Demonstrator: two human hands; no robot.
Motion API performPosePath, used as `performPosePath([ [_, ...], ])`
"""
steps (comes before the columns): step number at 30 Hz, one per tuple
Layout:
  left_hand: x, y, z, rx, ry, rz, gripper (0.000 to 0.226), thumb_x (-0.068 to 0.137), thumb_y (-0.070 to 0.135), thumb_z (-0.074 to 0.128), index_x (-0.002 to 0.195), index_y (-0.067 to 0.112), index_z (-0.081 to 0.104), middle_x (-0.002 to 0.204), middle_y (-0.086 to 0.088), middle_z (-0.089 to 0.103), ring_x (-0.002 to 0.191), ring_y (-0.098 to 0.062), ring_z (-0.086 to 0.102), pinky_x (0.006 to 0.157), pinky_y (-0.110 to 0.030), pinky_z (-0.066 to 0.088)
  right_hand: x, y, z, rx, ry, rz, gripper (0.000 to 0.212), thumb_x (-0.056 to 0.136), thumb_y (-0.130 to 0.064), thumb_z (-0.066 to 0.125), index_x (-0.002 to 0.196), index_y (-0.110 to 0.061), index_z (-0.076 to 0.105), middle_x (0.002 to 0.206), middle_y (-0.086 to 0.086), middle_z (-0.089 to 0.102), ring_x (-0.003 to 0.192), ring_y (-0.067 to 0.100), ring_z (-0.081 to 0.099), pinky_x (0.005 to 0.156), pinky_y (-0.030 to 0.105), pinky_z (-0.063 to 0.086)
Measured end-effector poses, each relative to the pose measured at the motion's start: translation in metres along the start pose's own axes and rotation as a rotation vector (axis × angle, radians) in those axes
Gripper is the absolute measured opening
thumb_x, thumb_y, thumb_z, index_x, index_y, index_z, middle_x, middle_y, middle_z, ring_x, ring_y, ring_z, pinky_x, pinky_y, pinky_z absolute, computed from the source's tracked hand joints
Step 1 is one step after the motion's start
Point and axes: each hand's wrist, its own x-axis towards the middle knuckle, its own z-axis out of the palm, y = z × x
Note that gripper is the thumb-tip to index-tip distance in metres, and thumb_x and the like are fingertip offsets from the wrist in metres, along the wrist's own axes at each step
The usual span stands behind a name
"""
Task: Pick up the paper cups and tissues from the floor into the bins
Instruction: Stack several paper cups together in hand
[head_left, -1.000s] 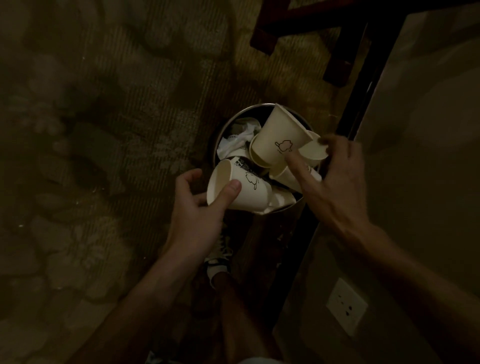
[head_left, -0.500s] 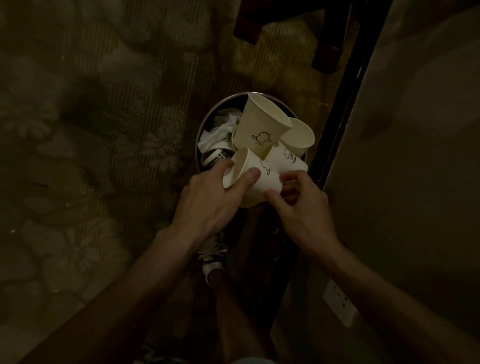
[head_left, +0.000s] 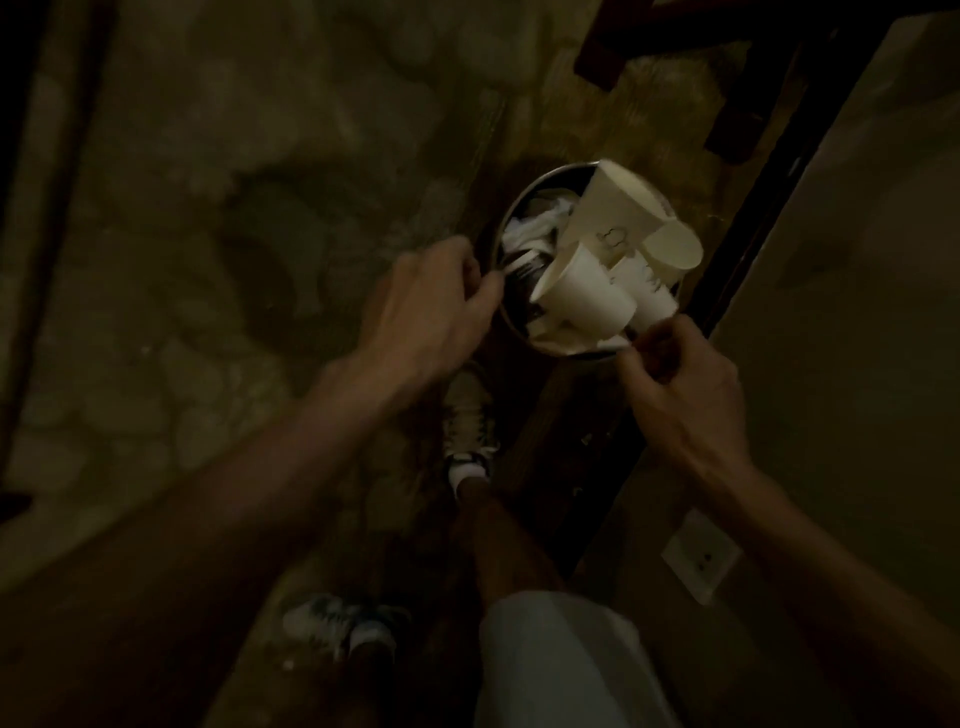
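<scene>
We find the bin (head_left: 514, 210) at about one o'clock of our view, heaped above its rim with paper cups (head_left: 582, 299) and tissues (head_left: 535, 226); our left hand (head_left: 426, 306) hovers at its nine o'clock, fingers loosely curled and holding nothing, while our right hand (head_left: 675, 379) sits curled at its five o'clock against a pale edge, and we cannot tell whether it pinches it. The pile looks loose to us: a nudge from either hand, or a tug on that edge, could roll the nearest cup over the rim onto the carpet (head_left: 260, 260).
</scene>
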Motion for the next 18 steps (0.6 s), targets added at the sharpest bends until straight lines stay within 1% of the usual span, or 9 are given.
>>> performPosePath([
  [2,-0.031,-0.001,-0.041,0.095,-0.020,0.067,0.034,0.090,0.041,0.056,0.063,0.024,0.043,0.064,0.008,0.049,0.069,-0.022,0.055,0.058,-0.030,0.033,-0.031,-0.027,-0.002,0.022,-0.103,-0.108,0.009,0.089,-0.034,0.059,0.094,-0.029,0.053,0.081,-0.018,0.055,0.074,-0.005,0.057,0.057,0.015,0.041],
  [4,-0.078,-0.002,-0.082,0.164,-0.058,0.121,0.036,0.085,0.045,0.052,0.058,0.025,0.039,0.058,0.008,0.044,0.062,-0.020,0.050,0.052,-0.028,0.026,-0.073,-0.057,-0.002,0.052,-0.188,-0.201,0.011,0.089,-0.029,0.062,0.095,-0.029,0.053,0.079,-0.016,0.057,0.074,-0.002,0.057,0.055,0.014,0.042],
  [6,-0.136,-0.006,-0.117,0.202,-0.085,0.126,0.035,0.084,0.051,0.047,0.058,0.029,0.036,0.061,0.007,0.042,0.067,-0.023,0.054,0.056,-0.028,0.030,-0.120,-0.080,0.001,0.091,-0.269,-0.273,0.016,0.090,-0.021,0.064,0.096,-0.031,0.053,0.078,-0.015,0.060,0.073,-0.001,0.059,0.058,0.014,0.046],
  [9,-0.228,-0.025,-0.177,0.265,-0.062,0.080,0.035,0.093,0.050,0.044,0.067,0.028,0.036,0.068,0.007,0.047,0.077,-0.023,0.063,0.061,-0.029,0.038,-0.188,-0.129,0.008,0.065,-0.445,-0.372,0.030,0.086,-0.013,0.069,0.097,-0.037,0.054,0.082,-0.016,0.064,0.075,-0.003,0.062,0.061,0.010,0.046],
  [11,-0.294,-0.052,-0.223,0.294,-0.002,0.010,0.030,0.095,0.048,0.041,0.073,0.027,0.039,0.069,0.007,0.050,0.076,-0.021,0.062,0.062,-0.032,0.045,-0.226,-0.180,0.025,0.015,-0.587,-0.497,0.033,0.084,-0.015,0.070,0.096,-0.041,0.053,0.084,-0.018,0.064,0.076,-0.004,0.062,0.062,0.010,0.045],
  [12,-0.331,-0.069,-0.243,0.327,0.050,-0.039,0.031,0.094,0.048,0.039,0.072,0.026,0.040,0.065,0.007,0.048,0.070,-0.020,0.059,0.058,-0.032,0.044,-0.247,-0.207,0.036,-0.018,-0.660,-0.575,0.032,0.084,-0.018,0.069,0.095,-0.042,0.051,0.084,-0.019,0.063,0.077,-0.003,0.061,0.062,0.011,0.046],
  [14,-0.411,-0.104,-0.270,0.398,0.207,-0.144,0.034,0.087,0.049,0.033,0.065,0.024,0.039,0.054,0.009,0.038,0.051,-0.012,0.043,0.045,-0.026,0.029,-0.294,-0.253,0.063,-0.075,-0.761,-0.744,0.032,0.084,-0.020,0.068,0.094,-0.043,0.048,0.083,-0.016,0.062,0.076,-0.001,0.061,0.061,0.014,0.046],
  [16,-0.491,-0.136,-0.272,0.372,0.327,-0.278,0.034,0.081,0.052,0.027,0.060,0.027,0.037,0.049,0.012,0.031,0.044,-0.003,0.026,0.043,-0.022,0.017,-0.348,-0.278,0.093,-0.131,-0.855,-0.855,0.031,0.085,-0.022,0.069,0.093,-0.043,0.048,0.082,-0.016,0.061,0.075,0.001,0.061,0.061,0.015,0.047],
  [18,-0.558,-0.170,-0.252,0.252,0.396,-0.457,0.034,0.083,0.054,0.026,0.061,0.030,0.036,0.050,0.013,0.032,0.045,-0.002,0.025,0.043,-0.024,0.022,-0.402,-0.290,0.128,-0.193,-0.938,-0.950,0.031,0.085,-0.024,0.071,0.089,-0.045,0.048,0.080,-0.020,0.059,0.076,-0.001,0.060,0.062,0.013,0.046],
])
